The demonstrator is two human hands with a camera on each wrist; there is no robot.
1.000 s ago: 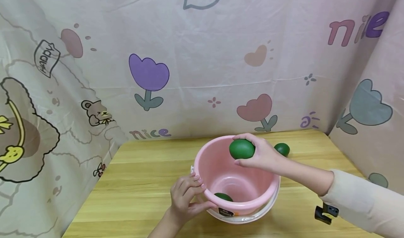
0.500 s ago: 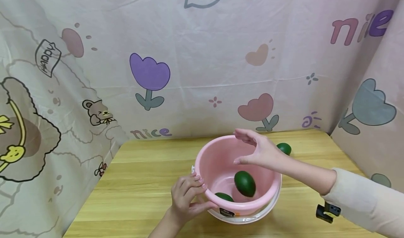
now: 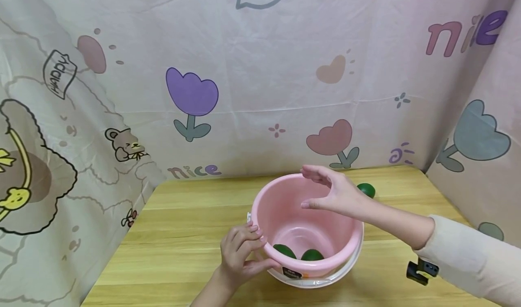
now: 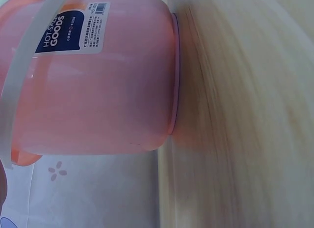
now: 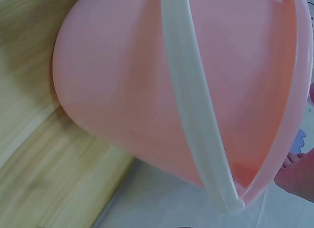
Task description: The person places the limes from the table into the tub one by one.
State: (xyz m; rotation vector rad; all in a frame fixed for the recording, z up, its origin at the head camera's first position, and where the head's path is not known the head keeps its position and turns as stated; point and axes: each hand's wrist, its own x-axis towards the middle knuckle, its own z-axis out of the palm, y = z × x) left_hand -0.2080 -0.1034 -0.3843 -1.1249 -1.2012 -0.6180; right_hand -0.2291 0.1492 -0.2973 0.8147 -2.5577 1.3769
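A pink bucket (image 3: 266, 194) with a white handle stands on the wooden table. My left hand (image 3: 240, 250) grips its near-left rim, fingertips on the rim and thumb against the outside. Two smooth dark green oval fruits, avocado-like, lie at the bottom: one fruit (image 3: 285, 251) on the left, another fruit (image 3: 312, 255) right of it, both partly hidden by the near rim. Over the bucket's far-right rim, my right hand (image 3: 339, 194) holds its thumb and fingers spread apart with nothing between them. Both wrist views show mostly the bucket's outer wall (image 4: 108, 95) and white handle (image 5: 194, 95).
A third green fruit (image 3: 366, 190) lies on the table (image 3: 195, 216) behind my right wrist, right of the bucket. A patterned cloth (image 3: 252, 72) hangs behind the table and on both sides. A black device (image 3: 422, 271) sits at the right sleeve.
My right hand has let go of a green fruit, which fell into the bucket and came down beside the one there. The left hand has stayed on the rim.
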